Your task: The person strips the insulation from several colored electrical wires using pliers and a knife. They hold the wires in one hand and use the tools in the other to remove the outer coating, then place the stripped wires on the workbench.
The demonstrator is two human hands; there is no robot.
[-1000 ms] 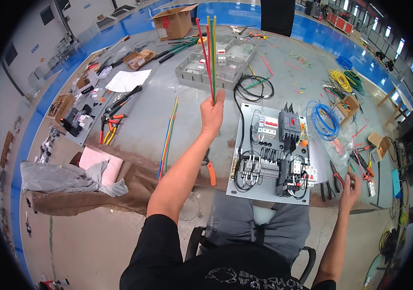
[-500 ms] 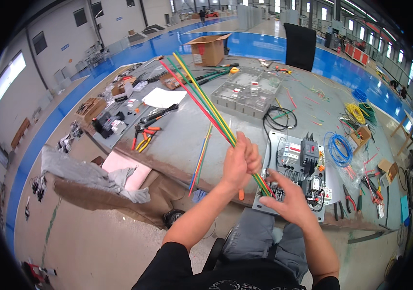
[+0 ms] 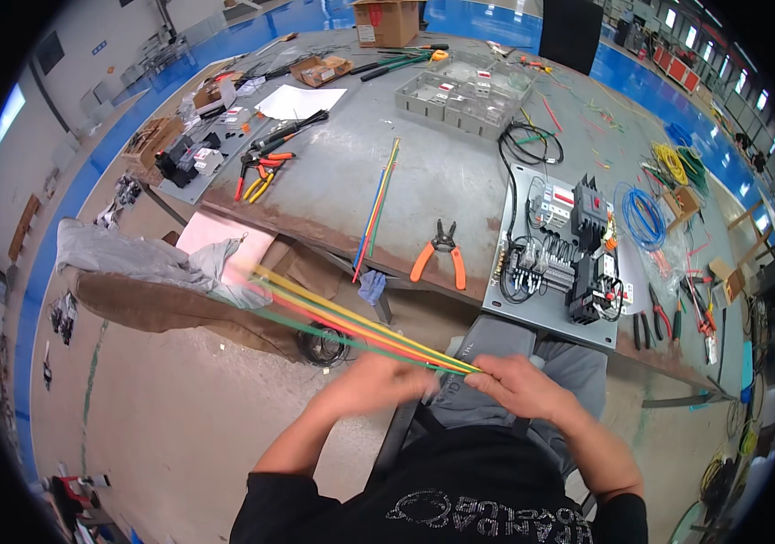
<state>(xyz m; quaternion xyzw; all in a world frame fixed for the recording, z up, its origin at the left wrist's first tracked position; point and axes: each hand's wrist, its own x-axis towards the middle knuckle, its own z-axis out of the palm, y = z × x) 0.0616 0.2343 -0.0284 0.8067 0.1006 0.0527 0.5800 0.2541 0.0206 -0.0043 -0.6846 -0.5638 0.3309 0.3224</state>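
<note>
A bundle of long, straight red, yellow and green wires (image 3: 351, 321) slants over my lap toward the left, its far end smeared by motion. At its near end, the thumb and fingers of my right hand (image 3: 525, 386) are closed on the wires. Just left of that grip, below the bundle, is my left hand (image 3: 385, 384); it is blurred, and whether its fingers hold the wires cannot be made out. On the bench ahead lie orange-handled wire strippers (image 3: 442, 257). A metal mounting plate (image 3: 500, 288) with breakers and wiring sits at the bench's front edge, right of them.
More coloured wires (image 3: 375, 208) lie on the grey bench (image 3: 315, 204). Pliers (image 3: 265, 174) rest at left, others (image 3: 658, 315) at right. Farther back stand a clear divided box (image 3: 446, 111) and a cardboard carton (image 3: 387, 24). A cloth-draped chair (image 3: 160, 290) is at left.
Both hands have come down and nearer my body. The bundle has swung from pointing up and away to lying low toward the left. The view has tilted downward.
</note>
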